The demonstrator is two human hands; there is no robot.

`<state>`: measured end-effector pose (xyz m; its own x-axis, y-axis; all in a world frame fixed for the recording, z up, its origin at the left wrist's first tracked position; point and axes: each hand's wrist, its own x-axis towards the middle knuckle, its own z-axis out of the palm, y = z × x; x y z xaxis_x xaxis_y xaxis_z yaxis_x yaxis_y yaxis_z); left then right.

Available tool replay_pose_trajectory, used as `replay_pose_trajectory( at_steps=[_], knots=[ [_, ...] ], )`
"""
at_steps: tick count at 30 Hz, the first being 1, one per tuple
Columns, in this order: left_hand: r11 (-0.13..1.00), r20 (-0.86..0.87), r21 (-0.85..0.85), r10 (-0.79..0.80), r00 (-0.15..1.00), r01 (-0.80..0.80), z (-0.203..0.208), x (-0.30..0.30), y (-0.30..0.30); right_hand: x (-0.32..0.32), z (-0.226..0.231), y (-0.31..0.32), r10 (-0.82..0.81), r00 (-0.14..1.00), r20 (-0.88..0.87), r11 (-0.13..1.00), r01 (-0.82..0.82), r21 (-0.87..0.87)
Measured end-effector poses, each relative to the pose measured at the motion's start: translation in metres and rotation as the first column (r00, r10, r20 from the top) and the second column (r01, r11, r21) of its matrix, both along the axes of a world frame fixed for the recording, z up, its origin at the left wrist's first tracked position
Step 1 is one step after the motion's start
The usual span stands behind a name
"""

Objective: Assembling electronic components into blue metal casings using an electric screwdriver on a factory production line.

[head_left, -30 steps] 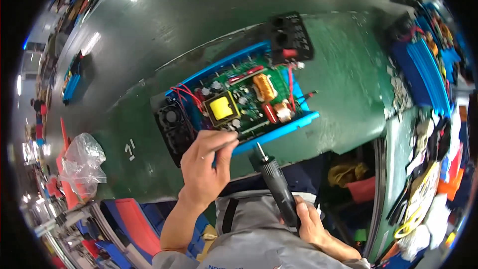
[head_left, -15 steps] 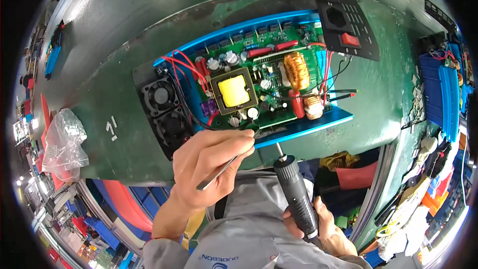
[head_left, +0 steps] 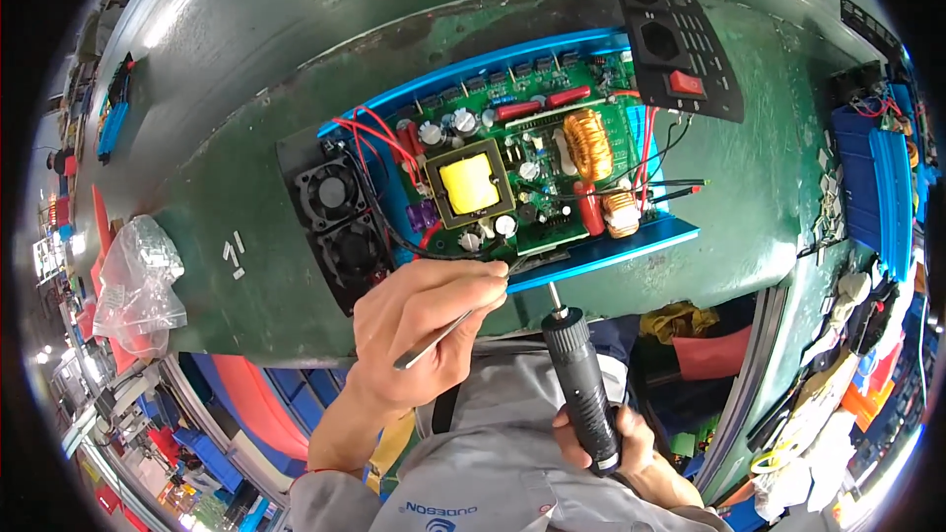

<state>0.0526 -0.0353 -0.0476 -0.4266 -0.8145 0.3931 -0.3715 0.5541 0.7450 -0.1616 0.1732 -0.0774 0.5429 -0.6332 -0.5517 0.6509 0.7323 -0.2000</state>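
In front of me on the green bench lies a blue metal housing [head_left: 616, 259] with a green circuit board [head_left: 537, 125] inside. The board carries a yellow transformer [head_left: 470, 185] and a copper coil [head_left: 588, 145]. My left hand [head_left: 419, 320] pinches a pair of metal tweezers [head_left: 434, 340], whose tips reach over the housing's near wall and are partly hidden by the fingers. My right hand [head_left: 616, 443] grips a black electric screwdriver [head_left: 581, 384]. Its bit points at the outer face of the near wall; I cannot tell whether it touches.
A black end plate with two fans [head_left: 340, 222] is at the left, a black panel with a red switch [head_left: 685, 44] at the right. Small white strips [head_left: 233, 254] and a clear plastic bag [head_left: 138, 286] lie leftward. Another blue housing [head_left: 889, 197] stands far right.
The fan end of the housing has swung slightly nearer to me and to the right. My left hand has shifted a little right with the tweezers. The screwdriver has barely moved.
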Motion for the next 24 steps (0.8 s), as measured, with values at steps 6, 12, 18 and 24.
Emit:
replay_pose_trajectory(
  at_steps=[6, 12, 18, 24],
  knots=[
    [0.999, 0.018, 0.036, 0.022, 1.0, -0.023, 0.001, 0.001, 0.003, 0.003, 0.002, -0.002, 0.072, 0.983, -0.169, 0.997, -0.069, 0.022],
    [0.896, -0.275, 0.091, 0.442, 0.854, -0.435, 0.042, -0.003, 0.019, 0.003, 0.007, -0.006, 0.09, 0.979, -0.185, 0.995, -0.098, -0.032],
    [0.977, 0.59, 0.021, 0.16, 0.791, -0.214, 0.046, 0.005, 0.015, -0.001, 0.006, -0.014, 0.122, 0.966, -0.228, 0.991, -0.131, -0.023],
    [0.965, 0.674, 0.015, 0.183, 0.715, -0.261, 0.045, 0.002, 0.019, -0.003, 0.002, -0.016, 0.153, 0.96, -0.234, 0.986, -0.166, -0.036]
  ],
)
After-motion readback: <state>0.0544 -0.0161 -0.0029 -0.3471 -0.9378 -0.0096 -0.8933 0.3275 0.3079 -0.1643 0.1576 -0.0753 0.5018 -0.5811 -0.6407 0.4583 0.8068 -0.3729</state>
